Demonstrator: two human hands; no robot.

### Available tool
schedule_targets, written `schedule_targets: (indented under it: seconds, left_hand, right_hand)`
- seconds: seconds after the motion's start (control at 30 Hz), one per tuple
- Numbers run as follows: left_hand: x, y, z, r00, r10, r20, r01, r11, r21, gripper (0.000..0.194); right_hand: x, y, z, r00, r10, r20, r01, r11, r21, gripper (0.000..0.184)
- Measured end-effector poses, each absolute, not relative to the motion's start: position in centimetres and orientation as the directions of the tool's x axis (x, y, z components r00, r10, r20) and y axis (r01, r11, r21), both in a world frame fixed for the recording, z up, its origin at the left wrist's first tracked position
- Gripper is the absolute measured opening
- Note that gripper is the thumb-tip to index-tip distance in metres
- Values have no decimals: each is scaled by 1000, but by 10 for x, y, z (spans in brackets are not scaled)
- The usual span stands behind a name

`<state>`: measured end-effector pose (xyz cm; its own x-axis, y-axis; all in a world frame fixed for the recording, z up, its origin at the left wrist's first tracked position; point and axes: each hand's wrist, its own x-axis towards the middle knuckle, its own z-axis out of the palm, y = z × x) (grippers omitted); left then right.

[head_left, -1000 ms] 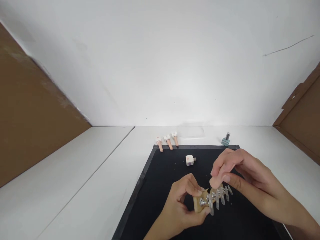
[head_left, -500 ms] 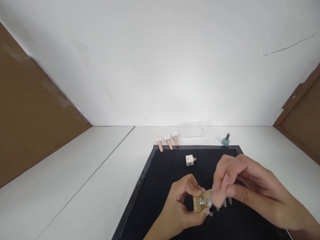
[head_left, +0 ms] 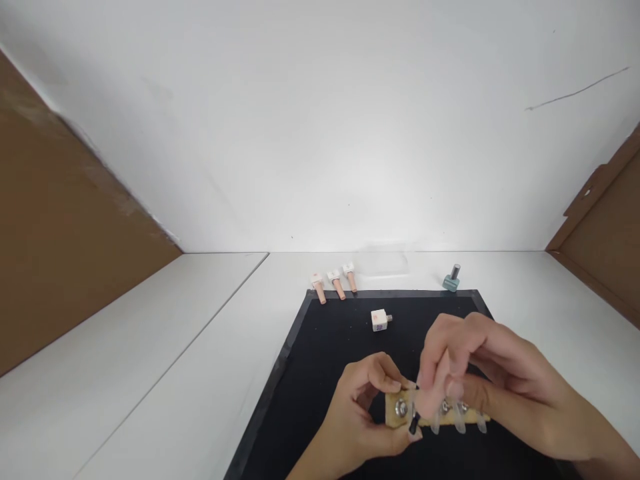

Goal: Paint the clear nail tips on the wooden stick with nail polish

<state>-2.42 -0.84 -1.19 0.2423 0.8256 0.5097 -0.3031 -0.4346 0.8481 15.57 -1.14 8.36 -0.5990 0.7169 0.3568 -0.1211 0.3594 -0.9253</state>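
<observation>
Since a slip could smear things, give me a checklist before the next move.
1. Tan rectangular block secured by left hand: ok, pinched near one end.
2. Pale pink tapered cap secured by right hand: ok, between thumb and fingers.
3. Small black brush touching a clear, nail-shaped plastic tip: cannot tell.
4. White cube-shaped bottle closed: not ok, its neck is uncapped.
5. Three white bottles with peach caps closed: ok.

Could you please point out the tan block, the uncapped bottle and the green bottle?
Tan block (head_left: 391,409), head view, left end.
Uncapped bottle (head_left: 379,321), head view, white body.
Green bottle (head_left: 451,284), head view, green body.
</observation>
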Motion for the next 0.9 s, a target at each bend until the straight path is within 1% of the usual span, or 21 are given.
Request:
schedule_targets:
  seconds: [0.13,0.2,0.33,0.4,0.53,0.63,0.77,0.83,0.9]
  left_hand:
    - [-24,-8,-12,250,831,498,-318,-415,852,38]
    - [-24,-8,-11,250,832,496,-338,-405,850,38]
    - [-25,-8,-12,272,851,450,-363,-342,867,40]
    - [-27,-8,-14,280,857,433,-378,-316,870,41]
    - [-29,-9,-17,311,856,413,-408,-272,871,40]
    - [-29,-8,-17,329,850,411,-446,-243,861,40]
    - [-28,-7,-14,327,857,398,-450,-229,863,42]
    - [-28,-7,-13,323,865,384,-434,-226,872,44]
    - [-28,-8,-14,318,868,380,-431,-225,874,45]
  right_hand:
    - [156,-8,83,-480,799,361,-56,383,-922,10]
    - [156,-8,83,-437,815,382,-69,393,-917,9]
    - [156,-8,84,-535,745,398,-134,390,-911,9]
    - [155,-8,84,-565,730,384,-115,392,-913,9]
    - [155,-6,81,-474,796,375,-69,391,-918,10]
    - [155,-6,79,-420,818,393,-114,382,-917,10]
    - [153,-6,80,-499,760,417,-194,371,-908,9]
    - [152,-6,79,-521,755,398,-178,360,-916,9]
    - [152,-6,78,-496,787,367,-141,344,-928,9]
